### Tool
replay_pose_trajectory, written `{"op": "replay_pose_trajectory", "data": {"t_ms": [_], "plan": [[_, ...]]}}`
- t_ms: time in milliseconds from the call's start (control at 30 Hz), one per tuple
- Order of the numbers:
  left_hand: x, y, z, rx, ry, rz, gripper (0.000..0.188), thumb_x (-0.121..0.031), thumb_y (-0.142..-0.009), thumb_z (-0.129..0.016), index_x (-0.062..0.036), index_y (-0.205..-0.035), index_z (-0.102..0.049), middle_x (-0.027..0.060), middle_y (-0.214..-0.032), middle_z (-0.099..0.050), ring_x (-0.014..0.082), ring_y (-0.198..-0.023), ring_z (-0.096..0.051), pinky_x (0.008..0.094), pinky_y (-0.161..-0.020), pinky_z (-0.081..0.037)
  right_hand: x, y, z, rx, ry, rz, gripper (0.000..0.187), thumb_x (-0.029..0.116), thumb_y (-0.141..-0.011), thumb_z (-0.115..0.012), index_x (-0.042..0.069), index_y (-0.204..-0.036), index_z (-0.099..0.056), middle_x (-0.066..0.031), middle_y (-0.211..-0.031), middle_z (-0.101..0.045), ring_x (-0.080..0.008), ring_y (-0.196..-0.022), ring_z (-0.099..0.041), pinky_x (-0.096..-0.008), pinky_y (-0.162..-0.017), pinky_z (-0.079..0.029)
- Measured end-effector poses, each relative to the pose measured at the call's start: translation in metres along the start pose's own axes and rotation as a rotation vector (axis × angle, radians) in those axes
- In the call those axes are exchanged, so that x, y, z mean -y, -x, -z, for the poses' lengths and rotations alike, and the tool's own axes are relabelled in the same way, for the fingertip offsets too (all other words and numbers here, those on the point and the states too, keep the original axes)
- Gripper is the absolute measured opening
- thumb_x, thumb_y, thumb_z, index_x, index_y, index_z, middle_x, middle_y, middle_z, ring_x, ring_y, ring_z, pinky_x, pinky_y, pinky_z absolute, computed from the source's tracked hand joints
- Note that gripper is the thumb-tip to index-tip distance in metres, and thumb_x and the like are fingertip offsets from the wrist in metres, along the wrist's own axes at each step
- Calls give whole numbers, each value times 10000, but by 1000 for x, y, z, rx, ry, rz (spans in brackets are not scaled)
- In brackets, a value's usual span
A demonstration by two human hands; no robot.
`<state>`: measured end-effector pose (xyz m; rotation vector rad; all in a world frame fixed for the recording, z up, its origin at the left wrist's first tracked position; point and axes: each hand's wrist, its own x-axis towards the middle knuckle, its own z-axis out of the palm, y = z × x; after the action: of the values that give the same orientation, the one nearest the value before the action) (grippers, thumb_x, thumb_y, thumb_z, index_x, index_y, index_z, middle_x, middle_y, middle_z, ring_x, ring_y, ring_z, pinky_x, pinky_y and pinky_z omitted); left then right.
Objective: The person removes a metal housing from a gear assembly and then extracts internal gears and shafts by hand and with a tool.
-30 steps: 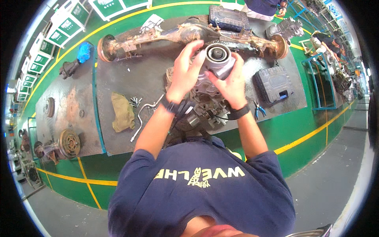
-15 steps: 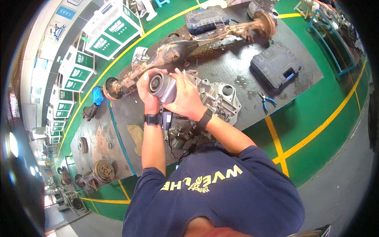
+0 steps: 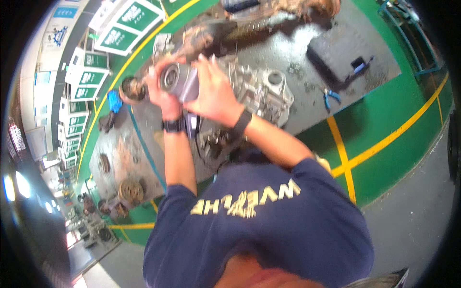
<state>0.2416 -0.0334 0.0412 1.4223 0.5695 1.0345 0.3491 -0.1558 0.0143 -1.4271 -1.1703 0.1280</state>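
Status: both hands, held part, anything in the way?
Left hand and right hand both gripping grey metal housing. Round ringed end facing up-left in view. Silver casing on table, to the right; no obstruction visible at grip.

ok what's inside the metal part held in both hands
Through the round opening of the metal part, blurred rings show around a darker middle. Anything deeper cannot be made out, and the left hand and right hand cover much of its sides.
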Motion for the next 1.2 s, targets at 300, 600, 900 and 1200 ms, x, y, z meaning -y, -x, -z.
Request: {"op": "replay_pose_trajectory", "data": {"t_ms": [300, 600, 900, 1200], "plan": [[18, -3, 13, 29, -10, -52, 677, -487, -1096, -260, 59, -1163, -655, 244, -1131, -720, 339, -1101, -671, 447, -1059, -483, -6, -12, 2, -85, 76, 81, 907, 275, -601, -898, -53, -1350, -503, -327, -1305, -598, -497, -1214, -599, -502, -1109, -464], [13, -18, 0, 13, 58, -82, 643, -435, -1105, -256, 44, -1101, -684, 219, -1104, -733, 318, -1082, -672, 419, -1024, -490, -8, -4, -9, -51, -27, 47, 898, 261, -576, -909, -45, -1327, -523, -284, -1204, -651, -452, -1121, -649, -485, -982, -533], [13, -3, 36, -24, 171, -15, 635, -433, -1114, -251, 45, -1129, -668, 212, -1081, -738, 295, -1030, -703, 382, -994, -530, 17, -3, -23, -43, -9, 98, 842, 261, -564, -907, -37, -1268, -555, -260, -1148, -658, -452, -1060, -669, -483, -1030, -527], [-32, -16, 55, -62, 91, -81, 660, -451, -1118, -292, 63, -1066, -702, 168, -1014, -755, 243, -941, -721, 344, -907, -570, 62, -23, -42, -9, 38, 15, 756, 222, -566, -906, 8, -1218, -589, -188, -1026, -706, -360, -933, -726, -416, -833, -581]]}}
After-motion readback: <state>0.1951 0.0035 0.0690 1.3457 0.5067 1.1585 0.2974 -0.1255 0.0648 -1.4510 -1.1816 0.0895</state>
